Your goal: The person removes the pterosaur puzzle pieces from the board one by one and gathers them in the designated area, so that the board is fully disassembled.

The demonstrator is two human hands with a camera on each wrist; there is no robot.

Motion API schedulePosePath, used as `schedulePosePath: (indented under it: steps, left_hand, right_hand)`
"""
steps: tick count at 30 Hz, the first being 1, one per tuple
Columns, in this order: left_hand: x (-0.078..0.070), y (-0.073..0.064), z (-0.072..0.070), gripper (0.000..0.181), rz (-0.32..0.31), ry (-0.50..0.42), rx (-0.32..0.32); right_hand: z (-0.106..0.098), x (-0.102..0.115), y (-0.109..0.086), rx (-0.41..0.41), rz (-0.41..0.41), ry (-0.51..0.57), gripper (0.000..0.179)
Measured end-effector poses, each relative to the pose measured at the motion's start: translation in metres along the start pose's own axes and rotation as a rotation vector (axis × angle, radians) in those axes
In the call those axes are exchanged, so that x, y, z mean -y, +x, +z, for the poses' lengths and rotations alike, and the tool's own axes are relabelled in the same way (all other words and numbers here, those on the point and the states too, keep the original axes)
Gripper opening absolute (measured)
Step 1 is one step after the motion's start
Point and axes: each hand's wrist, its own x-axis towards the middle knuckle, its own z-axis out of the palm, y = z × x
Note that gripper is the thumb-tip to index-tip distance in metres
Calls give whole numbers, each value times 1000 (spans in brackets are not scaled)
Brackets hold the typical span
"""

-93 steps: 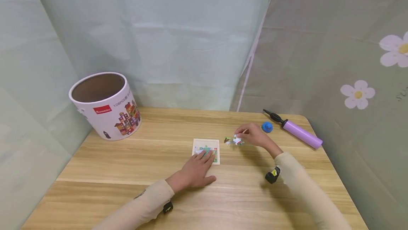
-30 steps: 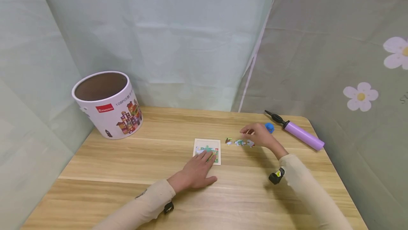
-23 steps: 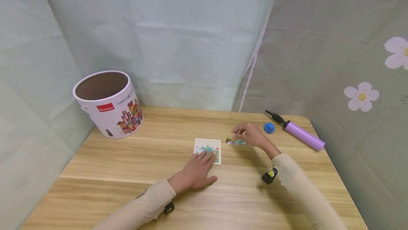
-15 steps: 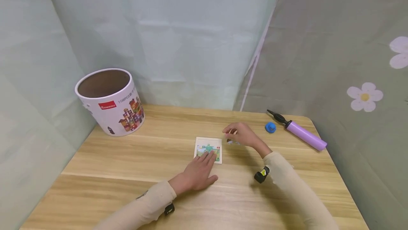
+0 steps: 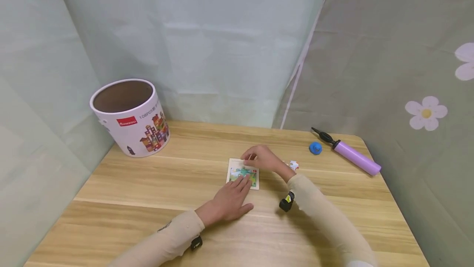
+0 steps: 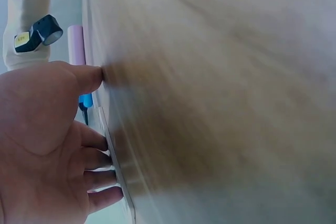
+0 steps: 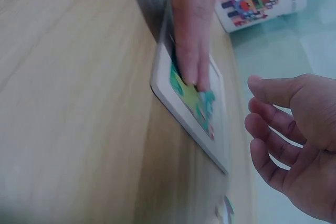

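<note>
A small jigsaw board with a pale frame and a green and blue picture lies on the table. My left hand rests on its near part with straight fingers; the left wrist view shows these fingers against the board's edge. My right hand hovers over the board's far right corner, fingers loosely bent. In the right wrist view a gap shows between thumb and fingertips of the right hand, with nothing seen in it. Loose puzzle pieces lie right of the board, partly hidden by the right wrist.
A white printed bucket stands at the back left of the wooden table. At the back right lie a blue round toy and a purple hand pump with a black nozzle. A curtain hangs behind.
My right hand earlier held a white puzzle piece, set it down on the right, then moved left past the pieces to above the board. The left hand has stayed on the board.
</note>
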Motion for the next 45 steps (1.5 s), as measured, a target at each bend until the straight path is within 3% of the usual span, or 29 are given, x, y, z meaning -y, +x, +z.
schedulePosePath:
  steps: [7,14,27,45]
  left_hand:
    - [1,0,-1,73,16,1,7]
    - [1,0,-2,74,15,-2,27]
    - [3,-2,-4,74,27,-20,10]
    - [1,-2,-11,74,24,-40,43]
  right_hand:
    - [16,4,12,26,6,2,13]
    - [26,1,17,18,-53,-5,12]
    - [34,17,21,65,20,-47,6]
    - [35,16,19,47,40,57,4]
